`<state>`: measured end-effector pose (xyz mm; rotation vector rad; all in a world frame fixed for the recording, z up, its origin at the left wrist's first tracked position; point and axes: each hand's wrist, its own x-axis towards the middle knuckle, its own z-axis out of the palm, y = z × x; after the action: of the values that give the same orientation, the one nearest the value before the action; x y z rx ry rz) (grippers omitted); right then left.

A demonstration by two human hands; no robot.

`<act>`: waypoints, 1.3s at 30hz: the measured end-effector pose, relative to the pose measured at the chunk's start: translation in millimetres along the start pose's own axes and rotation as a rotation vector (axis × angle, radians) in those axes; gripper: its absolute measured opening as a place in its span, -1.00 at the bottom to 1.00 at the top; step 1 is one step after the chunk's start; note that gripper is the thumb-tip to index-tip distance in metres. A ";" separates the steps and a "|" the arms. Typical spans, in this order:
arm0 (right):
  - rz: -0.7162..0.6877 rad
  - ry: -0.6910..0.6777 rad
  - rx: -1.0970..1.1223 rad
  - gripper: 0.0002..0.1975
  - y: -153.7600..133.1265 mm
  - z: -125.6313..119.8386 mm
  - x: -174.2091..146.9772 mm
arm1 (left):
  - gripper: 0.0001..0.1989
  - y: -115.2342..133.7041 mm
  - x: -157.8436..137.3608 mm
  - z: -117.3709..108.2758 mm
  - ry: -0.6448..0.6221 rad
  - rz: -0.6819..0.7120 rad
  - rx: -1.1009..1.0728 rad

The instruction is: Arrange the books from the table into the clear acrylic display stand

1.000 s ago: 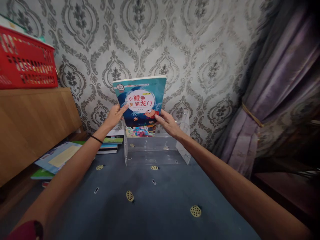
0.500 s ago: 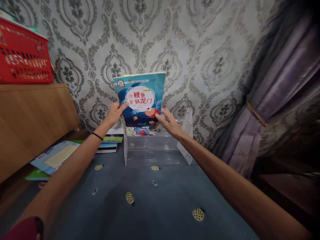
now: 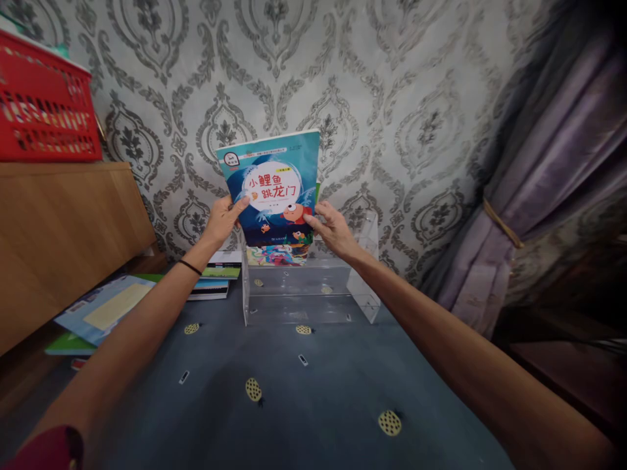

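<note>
A blue picture book (image 3: 274, 225) with red Chinese lettering and cartoon fish on its cover is held up, slightly tilted, between both hands. My left hand (image 3: 223, 219) grips its left edge, thumb on the cover. My right hand (image 3: 333, 228) pinches the lower right edge, thumb on the front and fingers behind. Beneath and behind it stands a clear acrylic rack (image 3: 362, 287) with stepped tiers. A colourful book (image 3: 277, 256) shows in the rack's upper tier, its top hidden by the blue book.
Books are stacked (image 3: 215, 287) left of the rack, and more books (image 3: 108, 307) lie beside the wooden cabinet (image 3: 63, 241). On the cabinet stands a red basket (image 3: 49, 104). A purple curtain (image 3: 470, 281) hangs at right. The blue pineapple-print cloth (image 3: 333, 405) covers the surface in front.
The blue book has shifted slightly left and up and tilted a little more. Both hands keep their hold. A green edge now shows behind its right side.
</note>
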<state>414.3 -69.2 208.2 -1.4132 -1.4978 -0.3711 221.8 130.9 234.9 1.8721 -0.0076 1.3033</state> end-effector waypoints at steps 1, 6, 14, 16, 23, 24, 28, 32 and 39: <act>-0.004 0.003 -0.005 -0.52 -0.5 -0.1 0.1 | -0.42 1.2 0.1 0.1 -0.004 0.004 0.005; -0.019 0.036 -0.023 -0.57 -2.7 2.4 -2.6 | -0.41 7.4 0.1 -1.4 -0.054 0.075 0.044; -0.006 0.074 0.003 -0.57 -0.3 6.9 -8.1 | -0.47 12.4 -2.3 -6.8 -0.098 0.101 0.119; -0.010 0.073 0.006 -0.59 -1.3 5.5 -9.6 | -0.47 13.3 -1.9 -7.1 -0.102 0.105 0.134; -0.044 0.075 -0.031 -0.63 -1.7 0.2 -5.6 | -0.55 18.1 -2.7 -3.6 -0.063 0.143 0.163; -0.043 0.074 -0.038 -0.63 -1.4 -0.5 -4.6 | -0.56 18.9 -3.5 -2.8 -0.058 0.146 0.155; -0.037 0.076 -0.047 -0.61 -1.4 -2.7 -2.0 | -0.58 21.3 -6.2 0.4 -0.045 0.162 0.134; -0.034 0.081 -0.047 -0.60 -1.5 -2.5 -2.6 | -0.57 21.6 -6.0 2.2 -0.045 0.174 0.125; -0.044 0.101 -0.049 -0.57 -0.2 -1.3 -3.5 | -0.59 19.4 -4.4 1.3 -0.040 0.156 0.141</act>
<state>414.0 -72.2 206.1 -1.3808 -1.4480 -0.5028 212.3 115.5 243.4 2.0510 -0.0868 1.4026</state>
